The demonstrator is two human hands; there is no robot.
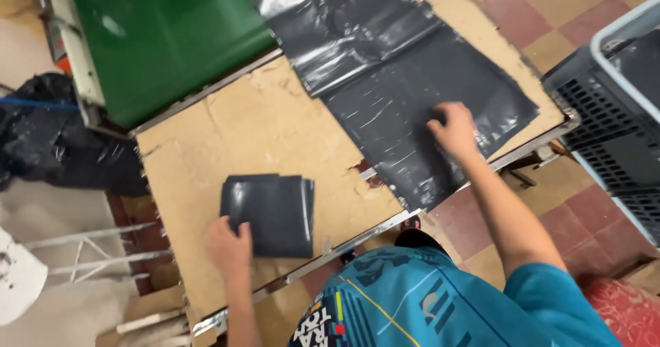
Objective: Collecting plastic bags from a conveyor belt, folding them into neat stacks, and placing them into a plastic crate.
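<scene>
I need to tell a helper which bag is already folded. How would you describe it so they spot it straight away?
Start at the worn cardboard-topped table. Near its front edge, under the left hand, lies a small folded dark grey plastic bag. Unlike the flat grey bag under the right hand, which is spread out wide, it is a compact, thick rectangle.

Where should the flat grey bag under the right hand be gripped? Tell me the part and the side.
Probably the near edge of the flat grey bag, which hangs over the table edge. Coming from the person's side, fingers could slip under that free edge, while the rest lies flat on the cardboard, with the right hand pressing on top.
</scene>
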